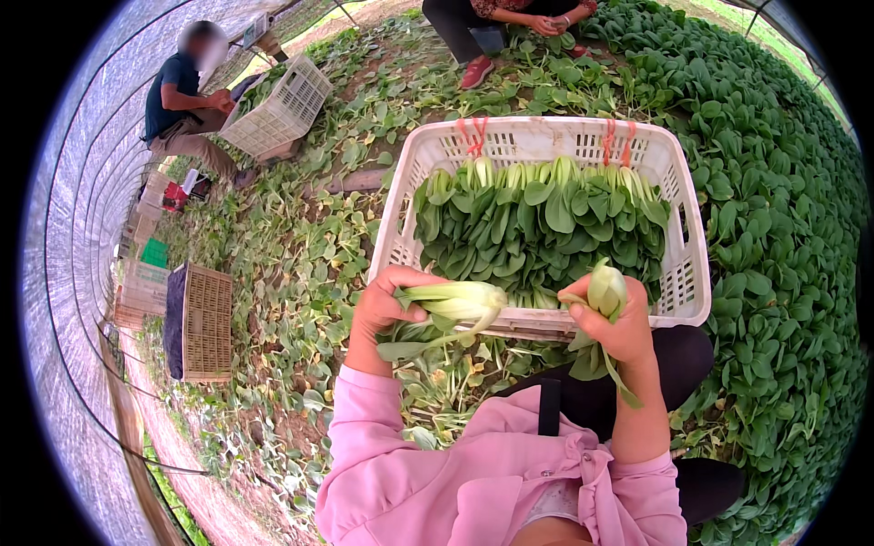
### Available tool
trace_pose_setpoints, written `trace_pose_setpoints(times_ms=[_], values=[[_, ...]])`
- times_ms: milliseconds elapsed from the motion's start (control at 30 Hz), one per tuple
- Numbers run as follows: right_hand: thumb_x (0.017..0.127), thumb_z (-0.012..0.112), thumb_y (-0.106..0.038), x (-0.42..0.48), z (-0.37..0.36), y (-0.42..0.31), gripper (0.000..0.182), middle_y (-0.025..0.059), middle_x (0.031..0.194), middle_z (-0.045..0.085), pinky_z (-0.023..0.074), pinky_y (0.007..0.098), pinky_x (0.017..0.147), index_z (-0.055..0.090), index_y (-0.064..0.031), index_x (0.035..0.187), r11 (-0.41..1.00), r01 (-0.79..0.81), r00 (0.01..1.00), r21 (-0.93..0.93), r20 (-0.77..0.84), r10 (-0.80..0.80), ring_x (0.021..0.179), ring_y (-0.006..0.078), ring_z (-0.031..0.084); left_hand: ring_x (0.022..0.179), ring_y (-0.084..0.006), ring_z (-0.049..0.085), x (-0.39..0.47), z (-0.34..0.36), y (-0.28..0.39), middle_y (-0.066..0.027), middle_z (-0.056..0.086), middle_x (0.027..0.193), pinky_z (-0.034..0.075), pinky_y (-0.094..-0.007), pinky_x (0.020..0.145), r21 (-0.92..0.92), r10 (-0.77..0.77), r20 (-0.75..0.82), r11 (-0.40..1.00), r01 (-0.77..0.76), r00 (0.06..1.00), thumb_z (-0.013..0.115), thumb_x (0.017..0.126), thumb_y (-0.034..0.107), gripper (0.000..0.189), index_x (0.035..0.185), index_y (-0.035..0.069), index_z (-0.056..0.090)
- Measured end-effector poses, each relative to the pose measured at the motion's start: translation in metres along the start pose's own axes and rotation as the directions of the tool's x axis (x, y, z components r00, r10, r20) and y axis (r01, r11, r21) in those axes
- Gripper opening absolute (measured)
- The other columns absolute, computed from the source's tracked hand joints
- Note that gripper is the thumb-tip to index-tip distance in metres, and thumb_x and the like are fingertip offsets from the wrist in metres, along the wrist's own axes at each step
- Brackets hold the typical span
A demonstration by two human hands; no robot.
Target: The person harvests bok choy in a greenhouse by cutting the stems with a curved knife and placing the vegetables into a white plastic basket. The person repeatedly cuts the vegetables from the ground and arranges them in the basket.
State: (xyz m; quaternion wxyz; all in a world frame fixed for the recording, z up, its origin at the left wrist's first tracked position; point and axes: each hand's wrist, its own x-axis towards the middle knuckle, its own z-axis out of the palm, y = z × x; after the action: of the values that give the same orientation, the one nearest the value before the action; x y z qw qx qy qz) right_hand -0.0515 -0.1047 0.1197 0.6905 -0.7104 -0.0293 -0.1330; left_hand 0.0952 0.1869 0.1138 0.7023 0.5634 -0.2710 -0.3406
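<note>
My left hand (392,304) grips a head of bok choy (461,300) by its leaves, its pale base pointing right and one outer stalk hanging loose. In my right hand (621,321) is a second bok choy (606,293), base up, with leaves drooping below the fingers. Both hands are over the near rim of a white plastic crate (539,124). Inside it, bok choy heads (546,218) are packed in rows, the far row with pale bases toward the far wall and leaves toward me. Red ties (476,136) hang on the crate's far rim.
Growing bok choy (771,273) fills the right side. Loose leaves (307,273) litter the soil at left. One person (174,102) sits by a tilted crate (280,109); another person (512,20) crouches at the far side. A slatted crate (205,321) stands left, near the tunnel's plastic wall (61,239).
</note>
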Motion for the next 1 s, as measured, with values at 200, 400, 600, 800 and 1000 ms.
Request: trace_pose_setpoints(times_ms=[200, 400, 600, 800, 1000], values=[[0.069, 0.076, -0.024, -0.001, 0.030, -0.006, 0.051, 0.0056, 0.094, 0.063, 0.0485, 0.0326, 0.074, 0.060, -0.0165, 0.117, 0.886, 0.263, 0.861, -0.383, 0.508, -0.037, 0.084, 0.0254, 0.060, 0.063, -0.0274, 0.061, -0.011, -0.017, 0.010, -0.0252, 0.063, 0.083, 0.051, -0.0331, 0.057, -0.136, 0.150, -0.504, 0.959, -0.249, 0.851, 0.066, 0.055, 0.006, 0.058, 0.108, -0.012, 0.052], [0.073, 0.075, -0.029, 0.012, 0.042, 0.026, 0.056, 0.0085, 0.102, 0.062, 0.0477, 0.0316, 0.077, 0.055, -0.0090, 0.121, 0.990, 0.030, 0.990, -0.140, 0.138, -0.011, 0.091, 0.0196, 0.060, 0.076, -0.0295, 0.062, -0.001, 0.010, 0.010, -0.0245, 0.062, 0.094, 0.051, -0.0378, 0.073, -0.078, 0.187, -0.460, 0.965, -0.250, 0.868, 0.067, 0.060, 0.009, 0.061, 0.114, -0.010, 0.049], [0.086, 0.050, -0.057, 0.021, 0.047, 0.048, 0.066, 0.0082, 0.102, 0.059, 0.0423, 0.0288, 0.081, 0.053, 0.0034, 0.112, 0.943, -0.143, 0.978, 0.299, -0.105, 0.181, 0.091, 0.0156, 0.054, 0.118, -0.0151, 0.045, 0.034, 0.081, -0.053, -0.0054, 0.049, 0.128, 0.032, -0.0302, 0.102, -0.271, -0.055, -0.114, 0.962, 0.022, 0.992, 0.066, 0.075, -0.001, 0.066, 0.136, 0.003, 0.039], [0.089, 0.026, -0.065, 0.020, 0.031, 0.068, 0.076, 0.0144, 0.106, 0.055, 0.0357, 0.0349, 0.090, 0.053, 0.0030, 0.112, 0.997, -0.067, 0.958, 0.034, -0.276, 0.073, 0.098, 0.0253, 0.051, 0.130, -0.0153, 0.027, 0.050, 0.114, -0.072, -0.0055, 0.030, 0.143, 0.020, -0.0314, 0.107, -0.254, -0.017, 0.042, 0.967, 0.027, 0.999, 0.069, 0.080, 0.014, 0.086, 0.145, 0.005, 0.014], [0.095, 0.025, -0.054, 0.029, 0.024, 0.069, 0.066, 0.0186, 0.112, 0.052, 0.0330, 0.0381, 0.094, 0.050, 0.0029, 0.116, 0.992, 0.033, 0.960, -0.119, -0.274, -0.065, 0.106, 0.0337, 0.048, 0.117, -0.0140, 0.043, 0.056, 0.125, -0.068, -0.0071, 0.045, 0.130, 0.033, -0.0294, 0.099, -0.095, -0.058, -0.188, 0.995, 0.041, 0.980, 0.072, 0.073, 0.005, 0.084, 0.142, 0.004, 0.025]])
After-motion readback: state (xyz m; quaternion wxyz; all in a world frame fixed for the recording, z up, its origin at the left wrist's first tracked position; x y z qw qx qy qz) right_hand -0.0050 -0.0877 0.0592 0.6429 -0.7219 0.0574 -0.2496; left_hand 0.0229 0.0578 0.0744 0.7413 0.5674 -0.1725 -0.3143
